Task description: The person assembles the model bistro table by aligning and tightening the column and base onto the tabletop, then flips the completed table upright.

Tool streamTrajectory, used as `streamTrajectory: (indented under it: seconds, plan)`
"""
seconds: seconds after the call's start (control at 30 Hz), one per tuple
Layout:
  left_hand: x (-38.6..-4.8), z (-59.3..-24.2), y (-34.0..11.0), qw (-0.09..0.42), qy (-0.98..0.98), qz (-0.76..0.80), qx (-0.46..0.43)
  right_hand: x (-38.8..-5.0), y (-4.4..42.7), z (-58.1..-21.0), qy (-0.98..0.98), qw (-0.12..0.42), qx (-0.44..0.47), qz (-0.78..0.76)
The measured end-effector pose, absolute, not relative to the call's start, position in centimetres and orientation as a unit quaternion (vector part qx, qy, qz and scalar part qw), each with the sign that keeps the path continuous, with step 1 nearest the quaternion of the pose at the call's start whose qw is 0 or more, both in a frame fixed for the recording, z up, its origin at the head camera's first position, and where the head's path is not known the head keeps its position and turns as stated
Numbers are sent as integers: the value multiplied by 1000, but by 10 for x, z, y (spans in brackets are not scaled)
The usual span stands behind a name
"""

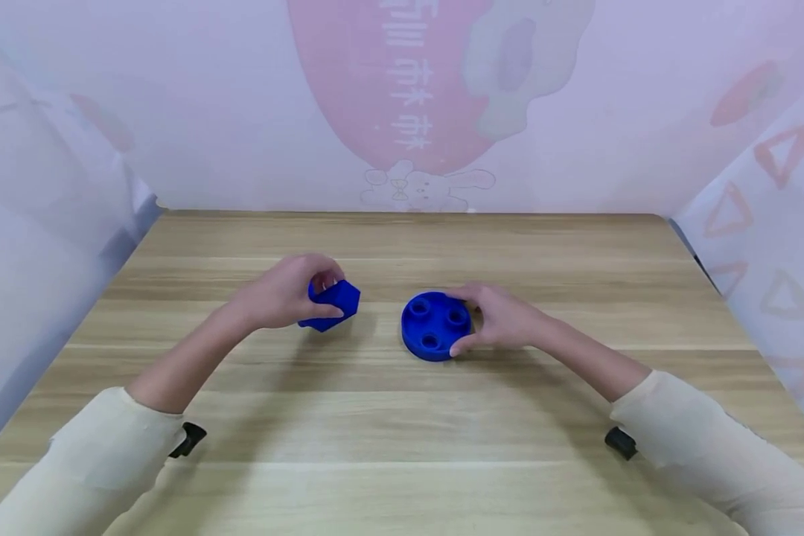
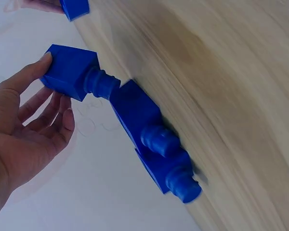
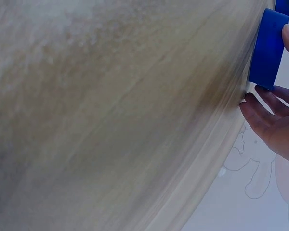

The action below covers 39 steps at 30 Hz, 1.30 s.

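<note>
My left hand (image 1: pixel 284 294) pinches a blue bolt-like piece with a hexagonal head (image 2: pixel 70 72) between thumb and fingers, raised above the table. Its ridged round shank points away from the palm in the left wrist view. Two similar blue bolts, one (image 2: pixel 135 113) and another (image 2: pixel 164 168), lie on the table beyond it; in the head view they are mostly hidden. To the right, my right hand (image 1: pixel 505 316) grips the edge of a round blue base (image 1: pixel 434 320) lying on the table. Three raised ring-shaped holes show inside that base.
The wood-grain table (image 1: pixel 402 432) spreads around both hands. A printed pale curtain (image 1: pixel 241 112) stands along the back edge, with more fabric at both sides. A black object (image 1: pixel 187 439) sits by the left sleeve, another (image 1: pixel 620 442) by the right.
</note>
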<state>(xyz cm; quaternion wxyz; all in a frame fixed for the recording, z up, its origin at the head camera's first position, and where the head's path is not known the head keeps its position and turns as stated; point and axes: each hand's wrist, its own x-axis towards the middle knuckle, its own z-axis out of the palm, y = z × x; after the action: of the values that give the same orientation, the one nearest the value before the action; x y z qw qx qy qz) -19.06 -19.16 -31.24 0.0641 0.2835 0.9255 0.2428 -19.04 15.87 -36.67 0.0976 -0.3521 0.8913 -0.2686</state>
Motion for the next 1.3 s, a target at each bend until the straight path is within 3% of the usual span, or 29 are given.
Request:
streamTrajectory:
  seconds: [0.3,0.83,1.3]
  plan:
    - [-192,-312,-173,41,909,294,293,-189,160,-367,894,100,-346,-266]
    - [-191,-309,-144,52,856,421,294,-191,157,-365,900,121,-325,-265]
    - [-181,-308,-120,111,765,574,269,-193,158,-366,897,139,-305,-288]
